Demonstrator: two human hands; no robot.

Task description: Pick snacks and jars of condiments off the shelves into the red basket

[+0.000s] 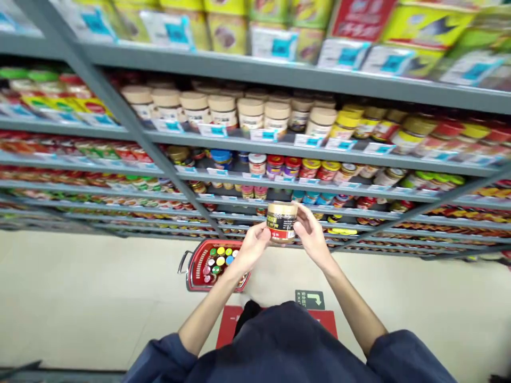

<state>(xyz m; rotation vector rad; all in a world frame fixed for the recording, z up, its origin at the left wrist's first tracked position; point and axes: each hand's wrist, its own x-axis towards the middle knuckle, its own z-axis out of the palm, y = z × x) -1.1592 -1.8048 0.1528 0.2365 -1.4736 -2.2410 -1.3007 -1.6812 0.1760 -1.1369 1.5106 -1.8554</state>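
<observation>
Basically pinching one jar (281,222) btwn both hands, approx. mid-view, in front of the grey shelving (255,69). Gripping its L side w/ L hand (255,246), w/ thumb against lower body; gripping its R side w/ R hand (313,238), w/ thumb on label side & a finger up by lid edge. Can't tell how far other fingers wrap behind.

Pointing lid-end up in view, twd shelves; base down, twd wearer. Running long axis lid-to-base, approx. vertical in view, w/ label side facing camera. Shaped as a short cylinder: smooth, pale-gold lid, black label w/ yellow-green lettering & small white print, red band below. Can't read wording, too small.

Below & L of jar, on glossy beige floor (139,298): red basket (200,266), prob. plastic, rounded corners, slotted wall, dark handle (182,261), holding containers (220,260) w/ round lids, e.g. green, yellow, white, blue. Also on floor, R of basket: dark exit sign (310,299), flat, rectangular, w/ white bent arrow. Lined up on an upper shelf: cylindrical jars w/ beige lids (250,109), behind wht/blue price tags (213,131). Wearing navy top (287,346), matte fabric.
</observation>
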